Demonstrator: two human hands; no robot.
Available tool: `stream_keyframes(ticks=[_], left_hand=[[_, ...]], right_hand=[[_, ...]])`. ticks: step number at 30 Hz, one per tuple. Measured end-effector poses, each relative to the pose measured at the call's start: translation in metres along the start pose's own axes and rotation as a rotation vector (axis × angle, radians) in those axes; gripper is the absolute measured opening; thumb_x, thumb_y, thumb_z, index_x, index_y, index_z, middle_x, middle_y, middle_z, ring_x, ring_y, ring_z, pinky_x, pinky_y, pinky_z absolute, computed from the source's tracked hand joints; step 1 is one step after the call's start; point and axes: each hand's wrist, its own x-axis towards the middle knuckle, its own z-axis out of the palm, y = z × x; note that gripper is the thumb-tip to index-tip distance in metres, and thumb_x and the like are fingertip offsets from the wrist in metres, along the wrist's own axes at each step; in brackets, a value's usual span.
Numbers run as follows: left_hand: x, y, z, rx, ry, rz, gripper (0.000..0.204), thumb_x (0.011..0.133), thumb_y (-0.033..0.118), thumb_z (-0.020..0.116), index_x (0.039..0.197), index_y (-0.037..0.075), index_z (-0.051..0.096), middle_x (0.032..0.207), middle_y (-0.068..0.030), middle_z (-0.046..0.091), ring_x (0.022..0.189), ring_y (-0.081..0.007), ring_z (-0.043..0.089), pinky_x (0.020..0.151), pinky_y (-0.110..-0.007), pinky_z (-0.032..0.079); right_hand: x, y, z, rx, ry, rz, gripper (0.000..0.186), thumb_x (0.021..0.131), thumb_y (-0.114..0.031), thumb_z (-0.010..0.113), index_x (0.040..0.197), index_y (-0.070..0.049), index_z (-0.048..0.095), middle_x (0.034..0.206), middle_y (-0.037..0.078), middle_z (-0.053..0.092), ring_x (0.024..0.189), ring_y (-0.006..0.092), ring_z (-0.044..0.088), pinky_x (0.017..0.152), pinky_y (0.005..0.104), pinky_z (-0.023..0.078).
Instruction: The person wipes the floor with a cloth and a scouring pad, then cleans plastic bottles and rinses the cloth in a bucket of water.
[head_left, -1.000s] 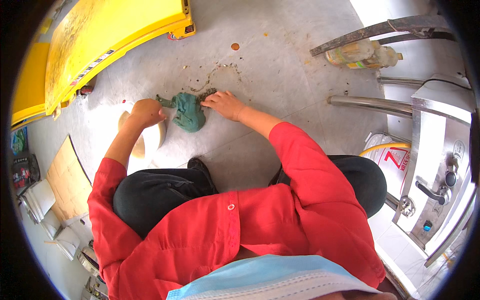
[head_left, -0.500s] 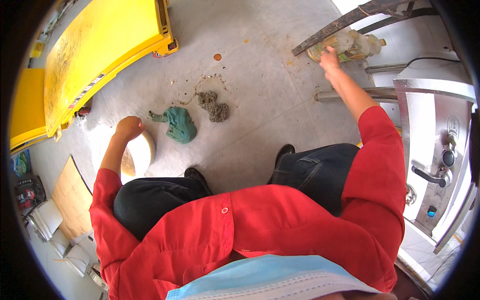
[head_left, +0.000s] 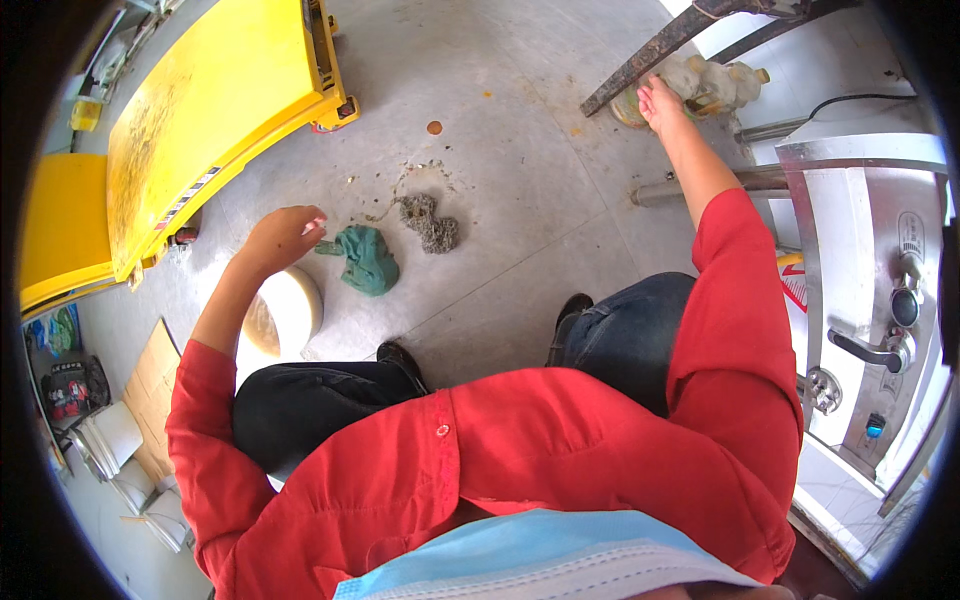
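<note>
My left hand (head_left: 287, 238) hangs over the far edge of a white round bucket (head_left: 308, 300) with brownish contents. Its fingers are loosely bent, and nothing shows in them. Close to its fingertips a crumpled green cloth (head_left: 368, 262) lies on the floor, with a tangled metal scourer (head_left: 430, 224) just beyond. Far to the right, my outstretched right hand (head_left: 660, 103) is beside a cluster of clear plastic bottles (head_left: 715, 85). Its fingers are partly curled and apart, with no held thing visible. Whether they touch the nearest bottle is hard to see.
Yellow equipment with a broad panel (head_left: 215, 110) stands at the far left. A rusty metal leg (head_left: 650, 62) slants above the bottles. Steel equipment with knobs and a lever (head_left: 868, 350) stands at the right. Dark debris (head_left: 425, 172) dots the floor; a cardboard sheet (head_left: 158, 400) lies at left.
My left hand has moved forward and right from over the bucket toward the green cloth, its fist loosening. My right hand has turned at the bottles, fingers now showing. The view has shifted slightly.
</note>
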Motion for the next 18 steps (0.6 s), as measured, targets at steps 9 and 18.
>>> stream_keyframes(ticks=[9,18], left_hand=[[0.010,0.049,0.032,0.072,-0.098,0.206,0.028,0.091,0.022,0.062,0.114,0.007,0.065,0.103,-0.0157,0.069,0.099,-0.0363,0.063,0.087,-0.045,0.050],[0.009,0.059,0.046,0.160,-0.057,0.362,0.024,0.088,0.022,0.061,0.106,0.007,0.065,0.097,-0.0143,0.067,0.097,-0.0347,0.064,0.084,-0.046,0.051]], right_hand=[[-0.014,0.002,-0.043,0.064,0.061,0.162,0.032,0.083,-0.029,0.074,0.108,-0.015,0.060,0.105,0.009,0.057,0.081,0.0182,0.063,0.059,0.0263,0.047],[-0.074,0.016,-0.080,-0.178,-0.118,0.129,0.029,0.081,-0.025,0.075,0.097,-0.010,0.056,0.087,0.004,0.059,0.077,0.0146,0.063,0.058,0.0216,0.044]])
